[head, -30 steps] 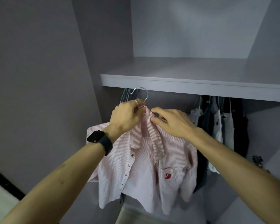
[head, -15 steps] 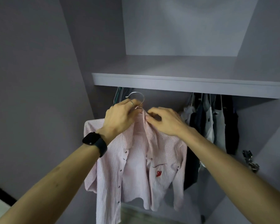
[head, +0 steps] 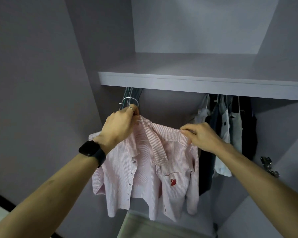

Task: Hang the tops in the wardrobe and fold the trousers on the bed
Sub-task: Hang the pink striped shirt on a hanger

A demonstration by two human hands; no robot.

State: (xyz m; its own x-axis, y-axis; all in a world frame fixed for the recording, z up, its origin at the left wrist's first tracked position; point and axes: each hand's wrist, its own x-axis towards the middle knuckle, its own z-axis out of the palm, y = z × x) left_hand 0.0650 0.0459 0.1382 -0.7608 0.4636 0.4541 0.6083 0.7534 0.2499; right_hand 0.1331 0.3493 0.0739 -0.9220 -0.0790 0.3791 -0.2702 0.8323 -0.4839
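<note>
From the head camera, looking up into the wardrobe. Left hand raised, fingers curled tight round the neck of a wire hanger, just under its hook; clamped there, with a thin ring on one finger and a dark watch on the wrist below. Right hand off to the side of that grip, at about the same height, pinching the shoulder of the pink striped shirt between thumb and curled fingers; closed on cloth, not on the hanger. Shirt draped on the hanger and hanging beneath both grips, collar bunched right beside the left-hand fingers, front open, small buttons in a row below the left wrist, small red heart on the chest below the right hand. Hook directly above the left grip, just under the front edge of the shelf, in front of a dark striped garment hanging there; cannot tell whether hooked over a rail, rail hidden behind the shelf. Beyond the right hand, further along and deeper in, a bunch of hung clothes, white, pale and dark; nearest dark piece just behind the shirt's sleeve, contact unclear. Lower and further out past the right forearm, a metal hinge on the side panel. Below the shirt hem, a pale surface, too blurred to name.
</note>
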